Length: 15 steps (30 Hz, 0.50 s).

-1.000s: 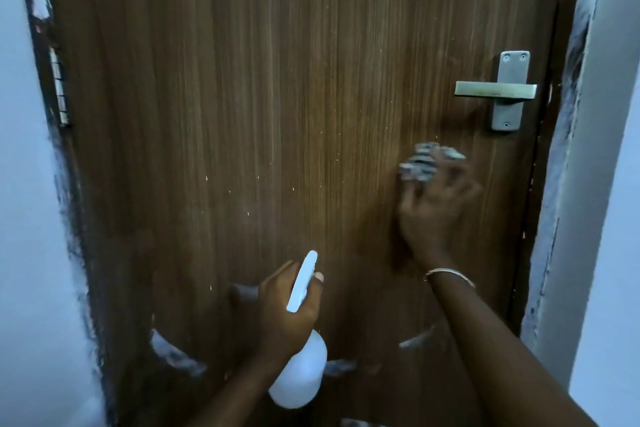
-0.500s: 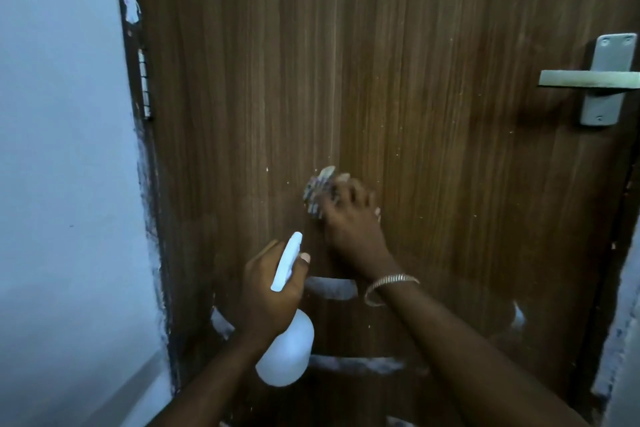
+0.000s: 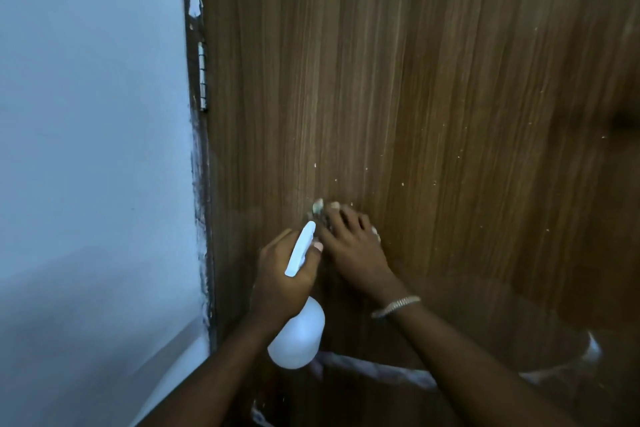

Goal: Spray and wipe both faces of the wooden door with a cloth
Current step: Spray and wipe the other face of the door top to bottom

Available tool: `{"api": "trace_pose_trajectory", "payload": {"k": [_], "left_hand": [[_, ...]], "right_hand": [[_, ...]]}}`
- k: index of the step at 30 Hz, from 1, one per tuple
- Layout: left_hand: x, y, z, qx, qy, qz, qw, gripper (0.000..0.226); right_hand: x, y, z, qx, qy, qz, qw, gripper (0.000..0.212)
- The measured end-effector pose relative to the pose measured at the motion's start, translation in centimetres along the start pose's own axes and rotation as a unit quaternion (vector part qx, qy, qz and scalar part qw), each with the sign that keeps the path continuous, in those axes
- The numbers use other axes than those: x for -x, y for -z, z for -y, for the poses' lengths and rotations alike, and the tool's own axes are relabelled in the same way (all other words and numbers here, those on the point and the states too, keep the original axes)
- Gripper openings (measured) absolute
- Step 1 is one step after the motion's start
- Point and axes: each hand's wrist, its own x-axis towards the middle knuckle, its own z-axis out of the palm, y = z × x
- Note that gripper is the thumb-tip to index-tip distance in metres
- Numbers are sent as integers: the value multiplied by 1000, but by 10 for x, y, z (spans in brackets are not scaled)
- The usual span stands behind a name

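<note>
The brown wooden door (image 3: 433, 87) fills the middle and right of the view, its face flecked with small white specks. My right hand (image 3: 353, 246) presses a crumpled grey cloth (image 3: 318, 209) flat against the door, and only the cloth's top edge shows past my fingers. Just left of it, my left hand (image 3: 282, 279) grips the neck of a white spray bottle (image 3: 297, 336), its nozzle pointing up toward the cloth. A bracelet sits on my right wrist.
A pale blue wall (image 3: 90, 149) stands to the left, meeting the door at a paint-smeared frame edge with a metal hinge (image 3: 202, 76). White smears (image 3: 374, 369) streak the lower part of the door.
My right hand has swept the cloth leftward across the door, from under the handle to beside the bottle. The view has turned left, so the handle is out of sight.
</note>
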Motion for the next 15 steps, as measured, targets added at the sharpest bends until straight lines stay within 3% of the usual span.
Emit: {"api": "trace_pose_trajectory", "payload": {"k": [2, 4, 6, 8, 9, 12, 15], "left_hand": [[-3, 7, 2, -16, 3, -6, 1000, 13], [-5, 12, 4, -22, 4, -15, 1000, 7], [-5, 17, 6, -38, -1, -26, 999, 10], [-7, 22, 14, -59, -9, -32, 998, 4], [-9, 23, 16, -70, -5, -33, 997, 8], [-14, 29, 21, -91, 1, -29, 995, 21], [-13, 38, 29, -117, 2, -43, 992, 29]], "right_hand": [[42, 1, -3, -14, -14, 4, 1000, 77], [53, 19, -20, -18, -130, -27, 991, 83], [24, 37, -32, -24, -275, -80, 958, 77], [-33, 41, -27, -31, -331, -104, 937, 69], [-55, 35, -16, -24, -296, -93, 950, 66], [-68, -4, 29, -7, -63, -33, 997, 57], [-5, -16, 46, -26, 46, 39, 998, 68]]}}
